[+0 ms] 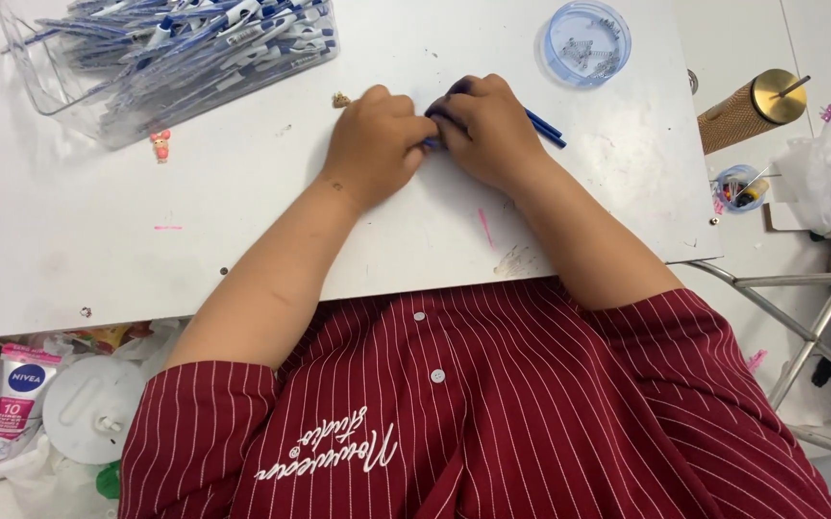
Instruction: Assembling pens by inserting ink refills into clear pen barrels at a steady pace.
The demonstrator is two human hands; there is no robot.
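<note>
Both hands meet on the white bench, in its middle stretch and closer to the far edge than the near one. The left hand has its fingers curled inward, knuckles up, its grip pressed together on the end of a blue pen; the part inside the fist is hidden. The right hand butts against the left, fingers folded down and pinching the same pen, whose free barrel lies flat on the bench and juts out past the right hand toward the right edge.

Toward the far left corner stands a clear plastic bin filled with blue and white pens, well apart from the left hand, with bare bench between. A small orange figure lies just beside the bin's near wall. A small tan scrap lies near the left hand on its far side.

At the far edge, to the right of the hands, sits a round blue dish holding small metal springs, near the right hand but not touching it.

The near edge runs just above the person's red striped shirt; both forearms cross it. The bench between the forearms and to the left of the left forearm carries only stains and pink marks. The right edge lies well apart from the pen's tip, with open surface between.
</note>
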